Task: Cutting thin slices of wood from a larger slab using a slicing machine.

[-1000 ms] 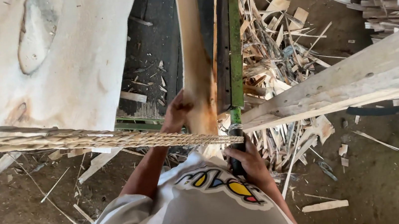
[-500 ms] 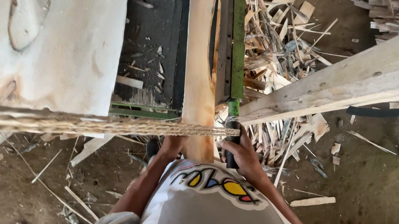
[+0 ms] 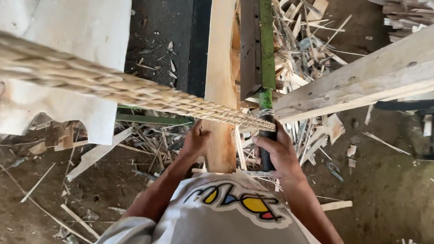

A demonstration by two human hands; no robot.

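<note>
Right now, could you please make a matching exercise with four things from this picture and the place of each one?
1. long pale wooden plank
2. green metal lever with black handle
3. thick braided straw rope
4. loose wood scraps

a. gripped by right hand
b. lying on the ground
c. left hand touches its near end
d. stretched diagonally across the view

Pairs: 1-c, 2-a, 3-d, 4-b

One head cam only, worn high & looking steeply down past the wearer's grey printed shirt [image 3: 224,230] onto the dirt floor littered w/ wood offcuts [image 3: 31,214]. Close-in view: a thick braided straw-coloured rope [image 3: 87,82] crosses near the lens, upper left to centre. No 2nd view, so nothing shared.
</note>
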